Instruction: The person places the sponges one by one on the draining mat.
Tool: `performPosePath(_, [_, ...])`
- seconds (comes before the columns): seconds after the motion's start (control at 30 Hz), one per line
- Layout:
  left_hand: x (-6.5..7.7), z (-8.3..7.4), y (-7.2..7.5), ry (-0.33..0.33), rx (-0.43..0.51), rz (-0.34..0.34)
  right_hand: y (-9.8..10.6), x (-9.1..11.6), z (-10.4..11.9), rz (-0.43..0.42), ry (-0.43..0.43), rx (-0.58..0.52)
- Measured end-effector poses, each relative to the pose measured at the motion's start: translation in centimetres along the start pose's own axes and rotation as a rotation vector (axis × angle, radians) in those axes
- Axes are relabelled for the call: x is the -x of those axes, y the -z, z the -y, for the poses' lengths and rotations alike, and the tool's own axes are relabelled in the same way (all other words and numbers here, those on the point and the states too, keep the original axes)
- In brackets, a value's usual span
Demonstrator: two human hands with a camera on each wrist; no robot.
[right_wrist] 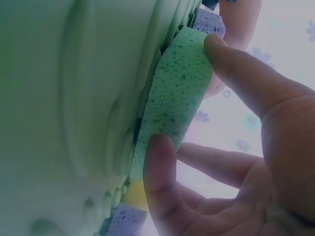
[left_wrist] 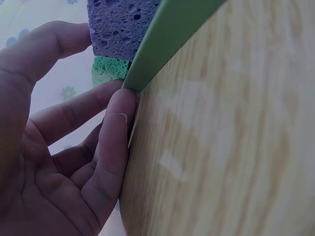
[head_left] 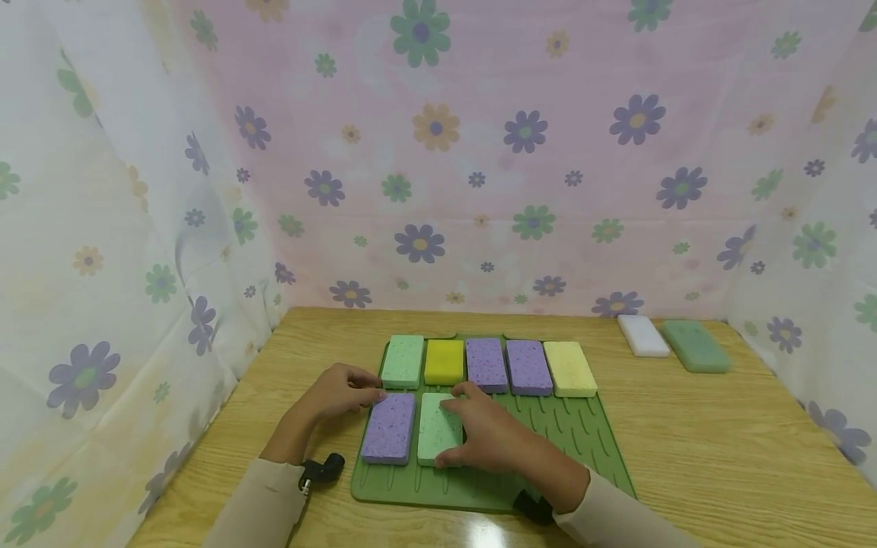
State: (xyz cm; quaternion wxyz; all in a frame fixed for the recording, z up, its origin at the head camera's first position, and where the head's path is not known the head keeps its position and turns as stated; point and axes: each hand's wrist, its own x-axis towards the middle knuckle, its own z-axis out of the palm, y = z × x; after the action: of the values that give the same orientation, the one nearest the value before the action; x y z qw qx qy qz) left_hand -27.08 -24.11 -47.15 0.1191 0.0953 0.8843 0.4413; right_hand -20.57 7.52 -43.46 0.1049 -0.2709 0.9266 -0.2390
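A light green sponge (head_left: 435, 434) lies flat in the front row on a ribbed green drying mat (head_left: 569, 449). My right hand (head_left: 489, 430) holds it from the right, thumb at its near end and fingers toward its far end; the right wrist view shows the thumb and a fingertip against the sponge's side (right_wrist: 179, 78). Left of it lies a purple sponge (head_left: 389, 430). The thumb of my left hand (head_left: 342, 396) touches this purple sponge at its far left corner, as the left wrist view also shows. The other left fingers lie loosely bent by the mat's left edge (left_wrist: 162, 44).
Along the mat's back row lie another light green sponge (head_left: 403, 361), a bright yellow sponge (head_left: 444, 361), two purple sponges (head_left: 486, 365) and a pale yellow sponge (head_left: 570, 369). At the table's (head_left: 719, 457) back right are a white pad (head_left: 642, 336) and a green sponge (head_left: 696, 346). Flowered cloth (head_left: 479, 152) encloses the table.
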Motion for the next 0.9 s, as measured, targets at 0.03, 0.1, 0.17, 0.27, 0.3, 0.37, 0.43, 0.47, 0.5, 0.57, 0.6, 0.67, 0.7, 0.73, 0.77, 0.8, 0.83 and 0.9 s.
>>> performPosePath(0.03, [0.0,0.0,0.0,0.001,-0.001,-0.002,0.0,0.0,0.0,0.000,0.002,0.000])
performPosePath(0.1, [0.1,0.0,0.1,0.003,0.004,-0.001,0.0,0.0,0.1,0.000,0.002,0.002])
performPosePath(0.17, [0.1,-0.1,0.1,0.005,0.008,0.000,0.1,0.1,0.1,-0.007,0.004,0.006])
performPosePath(0.27, [0.1,-0.1,0.0,0.006,0.014,0.003,0.1,0.2,0.0,-0.017,0.011,0.001])
performPosePath(0.3, [0.1,-0.1,0.0,0.007,0.013,0.002,0.2,0.3,-0.1,-0.022,0.018,-0.005])
performPosePath(0.37, [0.1,-0.1,0.0,0.010,0.015,0.001,0.3,0.3,-0.4,-0.036,0.039,-0.010])
performPosePath(0.43, [0.1,-0.1,0.0,0.010,0.017,0.000,0.5,0.3,-0.8,-0.055,0.060,-0.018])
performPosePath(0.47, [0.0,-0.1,0.0,0.010,0.020,0.001,0.7,0.3,-1.0,-0.066,0.073,-0.019])
performPosePath(0.5, [0.0,0.0,0.0,0.011,0.022,0.001,0.8,0.3,-1.2,-0.078,0.082,-0.024])
performPosePath(0.57, [0.0,0.0,0.0,0.009,0.025,0.001,1.1,0.5,-1.7,-0.107,0.088,-0.020])
performPosePath(0.6, [0.0,0.1,0.0,0.009,0.024,0.000,1.3,0.5,-2.0,-0.123,0.093,-0.015])
performPosePath(0.67, [-0.1,0.2,0.0,0.008,0.024,-0.001,1.7,0.7,-2.6,-0.159,0.088,0.004])
performPosePath(0.7, [-0.1,0.2,0.0,0.009,0.023,-0.002,1.9,0.7,-2.9,-0.180,0.084,0.016])
performPosePath(0.73, [-0.1,0.2,0.0,0.009,0.021,-0.004,2.1,0.8,-3.3,-0.198,0.082,0.028])
performPosePath(0.77, [-0.1,0.2,0.0,0.008,0.020,-0.004,2.4,0.9,-3.6,-0.219,0.078,0.040])
performPosePath(0.8, [-0.1,0.2,-0.1,0.008,0.018,-0.004,2.7,1.0,-3.9,-0.238,0.077,0.052])
performPosePath(0.83, [-0.1,0.2,-0.1,0.007,0.018,-0.004,3.0,1.1,-4.2,-0.253,0.069,0.059])
performPosePath(0.9, [-0.1,0.1,-0.1,0.005,0.016,-0.004,3.7,1.3,-4.9,-0.281,0.063,0.068])
